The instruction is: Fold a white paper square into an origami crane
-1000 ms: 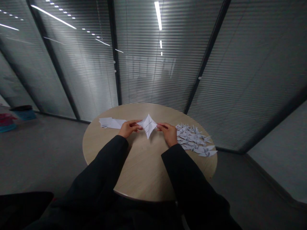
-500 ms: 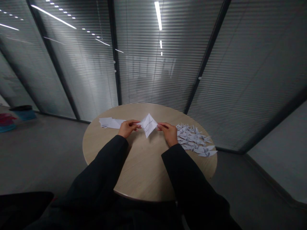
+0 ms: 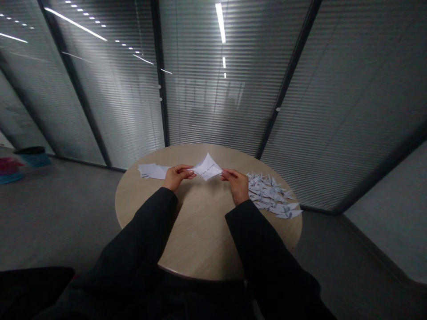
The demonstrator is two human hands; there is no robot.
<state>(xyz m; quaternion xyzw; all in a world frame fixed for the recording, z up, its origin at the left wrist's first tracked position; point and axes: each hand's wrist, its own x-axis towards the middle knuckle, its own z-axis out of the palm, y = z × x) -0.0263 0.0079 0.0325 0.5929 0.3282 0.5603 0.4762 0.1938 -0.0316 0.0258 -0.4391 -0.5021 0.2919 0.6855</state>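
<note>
A creased white sheet of paper (image 3: 207,167) is stretched between my two hands above the table, its top and bottom corners pointing away from and toward me. My left hand (image 3: 178,176) pinches its left corner between thumb and fingers. At the opposite corner, my right hand (image 3: 236,182) grips the paper the same way. Beside my left hand lie several flat white paper sheets (image 3: 150,170), partly covered by that hand. Just right of my right hand spreads a pile of folded paper cranes (image 3: 270,193).
The round wooden table (image 3: 196,235) stands close to a glass partition with blinds (image 3: 213,106). On the floor at far left are a blue bin with a dark rim (image 3: 35,158) and a blue-and-red container (image 3: 10,171). A dark object, perhaps a chair (image 3: 33,289), shows at lower left.
My hands have drawn slightly apart, and the paper between them has become wider and flatter. Its bottom corner has risen. The sheets and the cranes have stayed put.
</note>
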